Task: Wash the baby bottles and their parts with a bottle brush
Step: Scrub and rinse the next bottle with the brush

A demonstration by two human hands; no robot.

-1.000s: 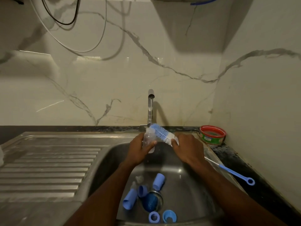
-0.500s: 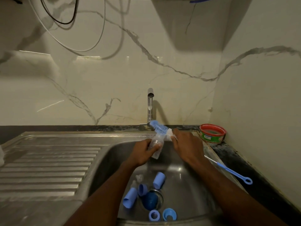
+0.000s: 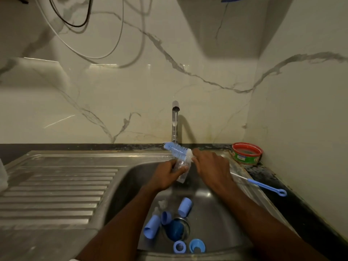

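We see two hands at work above one steel sink (image 3: pixel 216 219). The left hand (image 3: pixel 165 176) wraps its fingers and thumb round one clear baby bottle (image 3: pixel 181 171), which tilts with its base toward 5 o'clock. The right hand (image 3: pixel 212 171) grips the handle of one bottle brush (image 3: pixel 178 150); the blue-and-white bristle head projects toward 10 o'clock from this hand and sits just above the bottle's upper end. We cannot tell whether the bristles touch the bottle.

One tap (image 3: pixel 175 121) stands at 12 o'clock from the hands, with a thin stream of water (image 3: pixel 176 127) running from its spout.

On the sink floor, at 6 o'clock from the hands, we count the following loose parts:
- two light blue caps: one cap (image 3: pixel 185 206) lying near the drain and one cap (image 3: pixel 151 229) at 8 o'clock from it;
- one small blue cup-shaped part (image 3: pixel 166 217) between them;
- one dark blue part (image 3: pixel 177 230) seated over the drain;
- two blue rings, (image 3: pixel 179 247) and (image 3: pixel 197 246), side by side at the near wall;
- one clear teat (image 3: pixel 162 203), faintly visible.

One thin blue nipple brush (image 3: pixel 263 186) lies on the counter at 3 o'clock from the hands. One red-rimmed round container (image 3: pixel 246 153) stands in the corner at 2 o'clock. One ribbed drainboard (image 3: pixel 56 189) extends toward 9 o'clock.
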